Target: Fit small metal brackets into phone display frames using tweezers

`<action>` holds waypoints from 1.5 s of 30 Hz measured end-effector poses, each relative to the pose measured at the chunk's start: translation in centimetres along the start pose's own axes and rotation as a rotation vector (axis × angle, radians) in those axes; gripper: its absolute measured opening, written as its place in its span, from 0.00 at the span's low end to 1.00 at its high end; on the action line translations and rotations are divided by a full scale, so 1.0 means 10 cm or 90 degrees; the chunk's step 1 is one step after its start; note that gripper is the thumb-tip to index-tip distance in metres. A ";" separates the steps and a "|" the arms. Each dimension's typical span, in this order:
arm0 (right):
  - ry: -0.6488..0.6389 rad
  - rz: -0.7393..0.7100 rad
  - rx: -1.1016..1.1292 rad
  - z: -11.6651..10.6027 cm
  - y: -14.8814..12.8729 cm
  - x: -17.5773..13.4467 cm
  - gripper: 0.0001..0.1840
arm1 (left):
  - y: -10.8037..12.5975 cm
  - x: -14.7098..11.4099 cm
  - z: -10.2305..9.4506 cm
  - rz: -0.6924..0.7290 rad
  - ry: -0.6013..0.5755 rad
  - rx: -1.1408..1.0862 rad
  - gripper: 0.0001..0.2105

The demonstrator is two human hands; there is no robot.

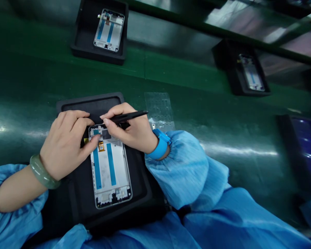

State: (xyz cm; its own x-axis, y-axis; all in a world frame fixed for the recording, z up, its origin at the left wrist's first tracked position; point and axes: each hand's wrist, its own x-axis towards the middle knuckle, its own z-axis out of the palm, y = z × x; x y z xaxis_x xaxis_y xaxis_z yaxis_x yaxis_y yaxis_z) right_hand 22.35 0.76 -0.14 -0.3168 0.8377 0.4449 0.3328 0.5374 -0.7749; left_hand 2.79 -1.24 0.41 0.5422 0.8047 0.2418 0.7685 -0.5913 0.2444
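A phone frame (105, 173) lies face down in front of me, its silver inner side up, with two blue strips and a small orange flex cable (101, 146) near the top. My left hand (67, 138) grips its upper left corner, the thumb resting on the frame near the cable and the fingers curled at the top edge. Pinched in my right hand (132, 129) is a slim black pen-shaped tool (128, 117). Its tip, mostly hidden by the fingers, is at the frame's top edge. Under the frame sits a black tray (140, 173).
Two more black trays, one at the upper left (79, 38) and one at the right (233, 76), each hold a similar frame. A clear perforated plastic sheet (159, 103) lies beyond my right wrist. A dark tray with a bluish panel (309, 145) stands at the far right on the green surface (197, 103).
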 end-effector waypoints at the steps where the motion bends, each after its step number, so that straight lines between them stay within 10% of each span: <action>1: -0.008 0.001 -0.007 0.00 0.00 0.00 0.03 | 0.00 0.00 0.00 0.001 0.001 0.001 0.14; 10: -0.001 -0.013 0.016 0.02 0.04 -0.01 0.05 | -0.01 0.00 0.00 0.000 0.000 0.005 0.15; 19: 0.181 -0.017 -0.022 -0.18 0.09 0.04 0.08 | -0.01 0.00 0.01 -0.015 -0.010 -0.007 0.15; 26: -0.083 0.144 -0.277 -0.23 0.22 0.05 0.17 | -0.03 -0.01 0.01 -0.022 -0.017 -0.010 0.14; 33: -0.099 0.178 -0.262 -0.20 0.24 0.05 0.20 | -0.05 -0.01 0.01 -0.026 -0.014 -0.022 0.12; 41: 0.208 0.096 -0.094 -0.29 0.20 0.08 0.18 | -0.05 0.00 0.00 -0.013 -0.016 -0.020 0.12; 45: 0.159 0.153 0.134 -0.22 0.04 0.08 0.19 | -0.05 0.01 0.00 -0.010 -0.013 -0.018 0.13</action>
State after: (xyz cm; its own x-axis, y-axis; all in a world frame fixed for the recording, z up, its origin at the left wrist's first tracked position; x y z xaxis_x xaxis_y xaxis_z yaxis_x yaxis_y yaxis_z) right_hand 24.19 1.85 0.89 -0.0183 0.9489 0.3150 0.1732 0.3133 -0.9337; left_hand 2.44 -0.92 0.34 0.5375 0.8145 0.2186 0.7672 -0.5798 0.2741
